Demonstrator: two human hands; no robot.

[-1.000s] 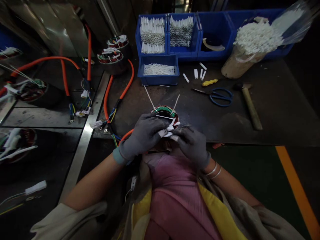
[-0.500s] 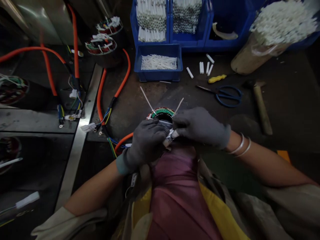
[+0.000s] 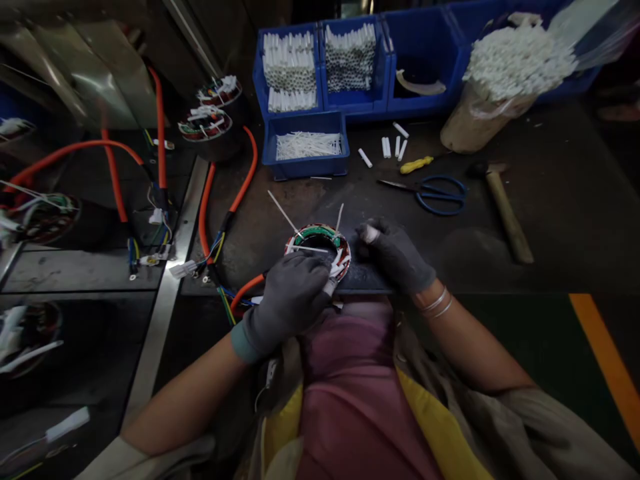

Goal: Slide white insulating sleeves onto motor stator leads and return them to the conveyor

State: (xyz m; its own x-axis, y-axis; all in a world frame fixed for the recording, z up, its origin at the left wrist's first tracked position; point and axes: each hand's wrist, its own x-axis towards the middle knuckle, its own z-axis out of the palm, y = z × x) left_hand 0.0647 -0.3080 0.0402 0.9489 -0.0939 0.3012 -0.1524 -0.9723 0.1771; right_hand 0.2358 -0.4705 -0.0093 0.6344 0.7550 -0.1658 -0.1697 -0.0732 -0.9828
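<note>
A round motor stator [image 3: 318,241] with green and red windings lies at the near edge of the dark bench [image 3: 550,220], thin white strips sticking up from it. My left hand [image 3: 293,297], in a grey glove, is closed over its near side, fingers pinching white sleeved wires. My right hand [image 3: 395,253], also gloved, rests just right of the stator with its fingers curled; a white-tipped finger points up. What it holds, if anything, I cannot make out.
Blue bins [image 3: 320,67] of white tubes stand at the back, and a smaller blue tray [image 3: 306,147] of thin white strips in front. Blue scissors [image 3: 435,193], a yellow tool [image 3: 417,164], a hammer [image 3: 503,207], loose white tubes [image 3: 393,145]. Orange cables [image 3: 225,200] and more stators [image 3: 205,123] lie left.
My right hand has drawn back from over the stator to its right side. My left hand stays closed on the wires at the near side.
</note>
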